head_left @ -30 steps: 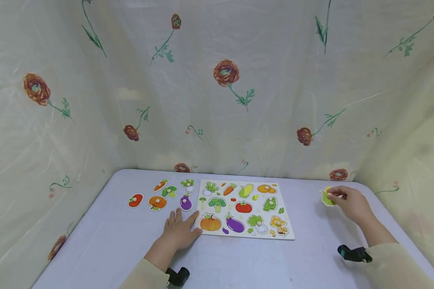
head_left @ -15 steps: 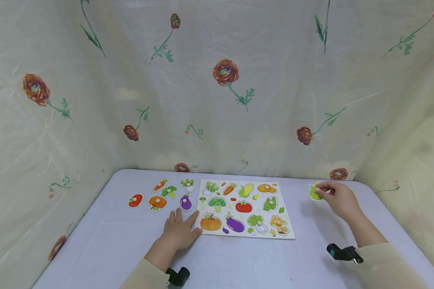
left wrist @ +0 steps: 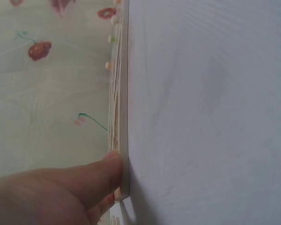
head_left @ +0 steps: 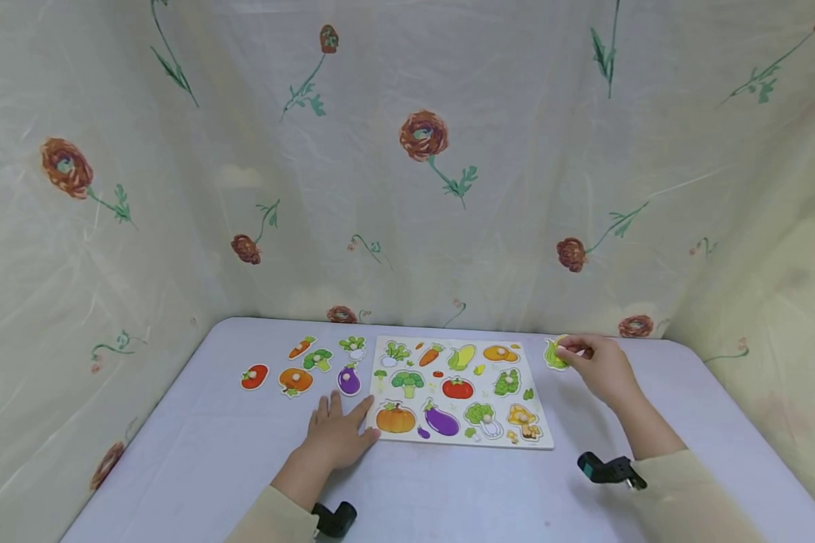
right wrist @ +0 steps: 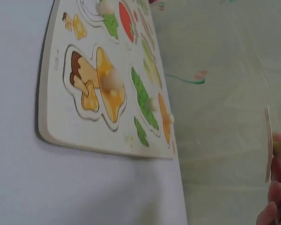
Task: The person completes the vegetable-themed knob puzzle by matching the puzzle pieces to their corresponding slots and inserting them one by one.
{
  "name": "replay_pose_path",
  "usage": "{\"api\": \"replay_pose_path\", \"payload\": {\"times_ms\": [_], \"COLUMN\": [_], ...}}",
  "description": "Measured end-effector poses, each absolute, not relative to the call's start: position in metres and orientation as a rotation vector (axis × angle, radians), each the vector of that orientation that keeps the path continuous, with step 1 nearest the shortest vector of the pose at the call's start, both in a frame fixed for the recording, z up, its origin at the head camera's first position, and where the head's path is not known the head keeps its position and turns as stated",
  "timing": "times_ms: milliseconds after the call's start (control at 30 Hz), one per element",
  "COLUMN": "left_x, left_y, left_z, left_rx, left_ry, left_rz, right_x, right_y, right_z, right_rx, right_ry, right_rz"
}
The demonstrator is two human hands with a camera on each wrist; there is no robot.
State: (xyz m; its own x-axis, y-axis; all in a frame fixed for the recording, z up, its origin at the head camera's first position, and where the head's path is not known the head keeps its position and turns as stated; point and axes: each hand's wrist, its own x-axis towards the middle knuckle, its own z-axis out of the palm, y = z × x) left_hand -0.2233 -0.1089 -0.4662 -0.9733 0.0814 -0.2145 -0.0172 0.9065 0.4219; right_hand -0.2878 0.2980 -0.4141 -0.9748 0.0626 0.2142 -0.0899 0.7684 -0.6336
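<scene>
My right hand [head_left: 601, 368] pinches a yellow-green corn puzzle piece [head_left: 553, 354] just off the far right corner of the white vegetable puzzle board [head_left: 484, 394]. In the right wrist view this corn piece [right wrist: 269, 145] shows edge-on, raised above the table, with fingertips [right wrist: 277, 192] behind it. My left hand [head_left: 338, 439] lies with fingers spread at the board's near left corner. Up close in the left wrist view, its thumb [left wrist: 96, 176] rests against the board's edge [left wrist: 124, 93]. Knobbed mushroom [right wrist: 105, 84], potato, asparagus and bok choy pieces sit in the board.
Left of the board lie loose knobbed pieces: a tomato [head_left: 254, 376], a carrot [head_left: 302, 347], a broccoli [head_left: 318, 360], a pumpkin [head_left: 296, 381], a radish [head_left: 353, 348] and an eggplant [head_left: 349, 381]. A flowered curtain [head_left: 489, 249] surrounds the white-covered table [head_left: 197, 452].
My right hand has carried the corn piece leftward from the table's right side toward the board. The left hand, the board and the loose pieces have stayed put.
</scene>
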Motion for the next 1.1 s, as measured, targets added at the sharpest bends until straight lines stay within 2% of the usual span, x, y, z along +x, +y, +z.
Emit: {"api": "replay_pose_path", "payload": {"times_ms": [1100], "left_x": [-0.225], "left_y": [-0.111], "left_z": [-0.474], "left_rx": [0.085], "left_ry": [2.880], "left_rz": [0.620], "right_x": [-0.331], "right_y": [0.201], "right_z": [-0.441], "right_rx": [0.103], "right_ry": [-2.771], "right_rz": [1.184]}}
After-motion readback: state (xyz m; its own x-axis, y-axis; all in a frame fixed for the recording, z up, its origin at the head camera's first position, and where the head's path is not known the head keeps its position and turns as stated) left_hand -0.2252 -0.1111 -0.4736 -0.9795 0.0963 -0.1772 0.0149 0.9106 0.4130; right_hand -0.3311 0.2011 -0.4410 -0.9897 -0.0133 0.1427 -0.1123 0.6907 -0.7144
